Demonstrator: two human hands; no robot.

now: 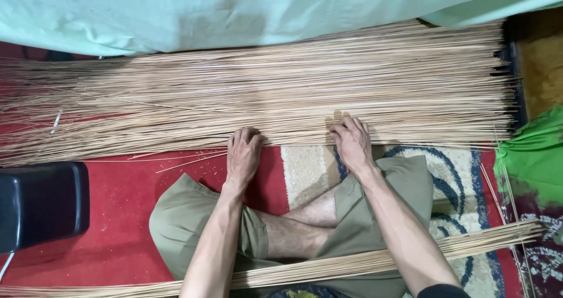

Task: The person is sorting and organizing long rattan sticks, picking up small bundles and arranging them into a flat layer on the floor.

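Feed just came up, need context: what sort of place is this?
Probably a home floor workspace for stick craft: a broad layer of thin sticks on a red patterned carpet, and the person sits cross-legged with both hands on the sticks.

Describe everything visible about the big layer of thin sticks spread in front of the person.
The layer of thin sticks is pale tan, straw-like, made of many long slender stalks lying side by side, running left to right across the red carpet. Its right ends line up fairly evenly; the left ends fan out loosely. A pale green cloth overlaps its far edge. The left hand and right hand press fingers-down on its near edge.
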